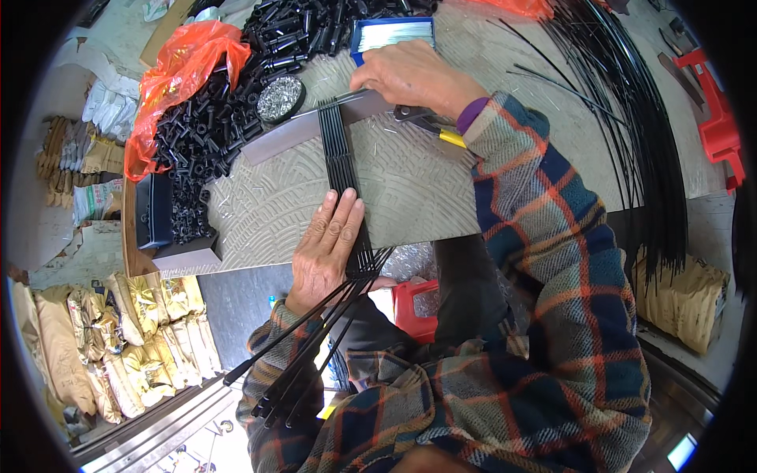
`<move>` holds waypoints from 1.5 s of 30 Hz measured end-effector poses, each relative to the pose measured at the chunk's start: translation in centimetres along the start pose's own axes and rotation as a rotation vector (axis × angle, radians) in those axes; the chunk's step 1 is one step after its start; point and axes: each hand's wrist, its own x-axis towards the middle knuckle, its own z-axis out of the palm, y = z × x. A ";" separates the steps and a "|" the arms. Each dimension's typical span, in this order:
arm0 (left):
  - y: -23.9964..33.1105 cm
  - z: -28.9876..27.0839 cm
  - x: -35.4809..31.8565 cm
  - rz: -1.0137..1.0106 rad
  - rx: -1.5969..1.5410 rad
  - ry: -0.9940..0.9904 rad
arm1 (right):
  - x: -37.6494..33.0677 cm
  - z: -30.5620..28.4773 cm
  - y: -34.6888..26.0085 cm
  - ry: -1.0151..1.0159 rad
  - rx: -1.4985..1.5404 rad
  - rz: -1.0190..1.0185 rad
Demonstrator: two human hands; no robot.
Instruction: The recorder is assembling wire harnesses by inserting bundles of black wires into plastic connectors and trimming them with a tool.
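My left hand (325,248) lies with its fingers stretched flat on a row of thin black rods (337,150). Its thumb shows on the far side of the rods, below the board's edge. The rods lie side by side across the board (418,185), their upper ends over a grey metal strip (296,130); the lower ends fan out over my left forearm. My right hand (406,75) is curled at the front of a blue box (393,33) of thin white sticks, above the strip. Its fingertips are hidden. Yellow-handled pliers (430,124) lie beneath my right wrist.
Black tubular plastic parts (209,118) are heaped at the left, beside an orange-red plastic bag (185,71). A round dish (281,98) of small shiny pieces stands near them. Long black rods (631,118) hang over the right edge, near a red plastic frame (714,118).
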 end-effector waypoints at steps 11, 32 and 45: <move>0.1 0.0 -0.1 -0.015 0.000 0.019 | 0.6 0.9 -0.5 -0.020 0.019 -0.069; 0.2 0.1 0.1 -0.031 0.045 0.007 | 1.6 3.0 -1.1 0.251 0.143 -0.199; 0.1 -0.9 1.0 -0.039 0.063 0.024 | 1.3 -4.4 -2.0 0.471 0.505 -0.052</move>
